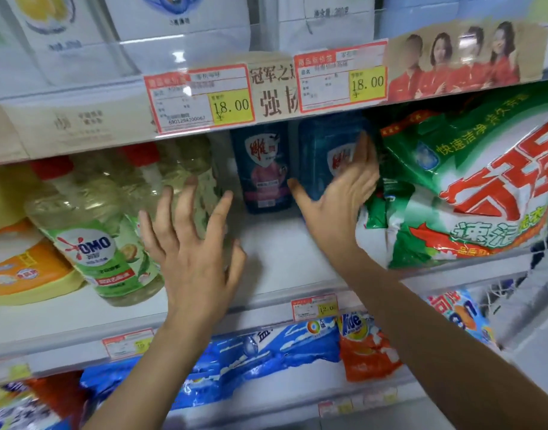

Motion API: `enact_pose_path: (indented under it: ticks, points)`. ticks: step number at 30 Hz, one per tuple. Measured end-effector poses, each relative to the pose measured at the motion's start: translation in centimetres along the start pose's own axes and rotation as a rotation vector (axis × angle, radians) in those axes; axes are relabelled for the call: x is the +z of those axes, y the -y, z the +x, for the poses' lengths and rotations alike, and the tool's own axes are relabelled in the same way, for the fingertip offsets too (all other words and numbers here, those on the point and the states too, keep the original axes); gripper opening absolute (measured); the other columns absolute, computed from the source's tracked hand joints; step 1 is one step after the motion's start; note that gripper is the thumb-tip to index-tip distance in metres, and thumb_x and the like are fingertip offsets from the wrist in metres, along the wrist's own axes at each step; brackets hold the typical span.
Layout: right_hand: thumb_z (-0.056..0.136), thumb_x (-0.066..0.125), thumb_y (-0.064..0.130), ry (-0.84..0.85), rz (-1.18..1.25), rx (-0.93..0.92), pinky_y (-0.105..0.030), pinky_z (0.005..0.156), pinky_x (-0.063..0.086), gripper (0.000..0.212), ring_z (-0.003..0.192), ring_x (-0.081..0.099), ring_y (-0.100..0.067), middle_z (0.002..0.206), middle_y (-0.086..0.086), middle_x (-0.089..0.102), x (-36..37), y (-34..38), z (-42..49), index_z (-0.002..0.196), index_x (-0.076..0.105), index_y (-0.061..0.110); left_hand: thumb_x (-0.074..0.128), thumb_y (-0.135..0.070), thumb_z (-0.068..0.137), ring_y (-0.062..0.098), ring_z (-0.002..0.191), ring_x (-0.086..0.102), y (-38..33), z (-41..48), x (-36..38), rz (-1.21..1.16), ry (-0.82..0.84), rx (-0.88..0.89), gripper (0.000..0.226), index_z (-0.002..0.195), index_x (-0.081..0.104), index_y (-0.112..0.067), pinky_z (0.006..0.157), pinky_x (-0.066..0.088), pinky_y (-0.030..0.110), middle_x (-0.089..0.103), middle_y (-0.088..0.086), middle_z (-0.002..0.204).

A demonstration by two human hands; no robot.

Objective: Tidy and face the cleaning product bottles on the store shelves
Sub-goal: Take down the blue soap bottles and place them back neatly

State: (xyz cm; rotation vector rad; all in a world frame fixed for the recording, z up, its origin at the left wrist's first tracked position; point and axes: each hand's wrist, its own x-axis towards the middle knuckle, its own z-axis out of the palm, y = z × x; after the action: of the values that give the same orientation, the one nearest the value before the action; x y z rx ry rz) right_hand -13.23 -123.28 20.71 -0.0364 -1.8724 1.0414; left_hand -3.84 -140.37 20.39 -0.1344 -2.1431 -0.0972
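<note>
Middle shelf, white, goods listed from the person's left to right:
- Orange jug, partly out of frame.
- OMO bottle, clear with pale liquid, green label facing out, leaning left.
- Clear bottles, red caps, in a row running back behind it.
- Left blue bottle, upright at the back, label forward, standing apart from the clear bottles.
- Right blue bottle, upright, just beside the first.
- Green detergent bag, large, slumped against the right blue bottle.

Hands: left hand has its fingers spread before the nearest clear bottle and grips nothing; contact cannot be told. Right hand is spread flat over the right blue bottle's front, thumb out, with nothing clasped.

Price tags on the rail above read 18.00. Blue bags and an orange bag lie on the shelf below.
</note>
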Motion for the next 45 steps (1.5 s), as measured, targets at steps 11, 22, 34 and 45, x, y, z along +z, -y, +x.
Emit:
enact_pose_path:
  ticks: [11,22,34,45]
  points:
    - [0.093,0.063,0.022,0.65,0.206,0.469,-0.01,0.083,0.044,0.082,0.11,0.047,-0.016,0.123,-0.01,0.046,10.3,1.3,2.4,0.152,0.012,-0.005,0.073,-0.001,0.069,0.031,0.146,0.009,3.8,-1.0,1.3,0.063,-0.035,0.068,0.072,0.138,0.055,-0.017,0.112,0.018,0.063,0.021,0.01,0.155]
    - [0.075,0.081,0.047,0.519,0.073,0.439,-0.029,0.087,0.043,0.088,0.12,0.056,-0.031,0.136,-0.015,0.051,11.0,2.5,0.0,0.134,0.033,0.002,0.063,-0.018,0.084,0.033,0.148,0.007,5.3,-1.5,-0.4,-0.054,0.038,0.11,0.062,0.143,0.048,-0.015,0.121,0.009,0.05,0.016,0.013,0.157]
    - [0.062,0.074,0.074,0.512,-0.052,0.337,-0.041,0.085,0.055,0.081,0.106,0.065,-0.03,0.117,-0.005,0.07,1.3,3.2,-2.0,0.119,0.06,0.018,0.054,-0.024,0.087,0.033,0.149,0.011,5.2,-2.8,-2.7,-0.184,0.177,0.062,0.052,0.139,0.052,-0.015,0.117,0.021,0.053,0.02,0.015,0.159]
    - [0.04,0.069,0.093,0.677,0.185,0.436,-0.051,0.082,0.059,0.091,0.091,0.073,-0.019,0.095,0.005,0.076,-5.4,5.0,-2.8,0.1,0.069,0.024,0.045,-0.042,0.092,0.024,0.146,0.022,3.5,-4.7,-4.6,-0.501,0.354,0.018,0.059,0.147,0.039,-0.022,0.119,0.021,0.043,0.026,0.002,0.158]
